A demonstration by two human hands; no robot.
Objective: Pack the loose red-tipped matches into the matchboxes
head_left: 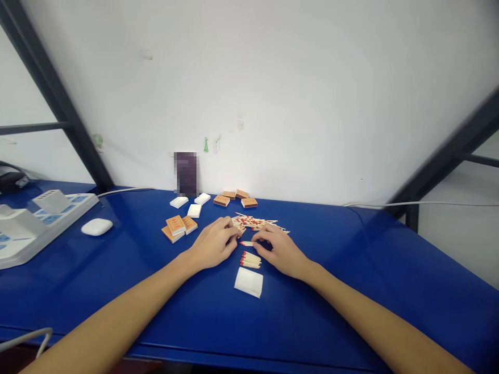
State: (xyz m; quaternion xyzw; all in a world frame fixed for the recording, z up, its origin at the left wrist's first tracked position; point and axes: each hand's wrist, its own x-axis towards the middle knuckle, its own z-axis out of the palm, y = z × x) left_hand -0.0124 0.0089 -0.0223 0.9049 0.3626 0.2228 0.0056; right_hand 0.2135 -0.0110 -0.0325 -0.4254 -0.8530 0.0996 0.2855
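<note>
A loose pile of red-tipped matches (259,222) lies on the blue table, just beyond my hands. My left hand (215,241) is at the pile's left edge, its fingers curled together over some match ends; what they pinch is too small to make out. My right hand (279,250) has thumb and forefinger closed on the right end of a few matches (247,243) whose red heads point left. Nearer to me, a neat row of matches (250,259) lies side by side, heads to the left. Below that row sits a white matchbox tray (248,282).
Orange matchboxes (176,225) are stacked at left, with several orange box covers (235,198) behind the pile. White trays (194,210) lie between them. A white earbud case (97,227) and a power strip (50,218) occupy the left side. A cable (384,203) runs along the wall.
</note>
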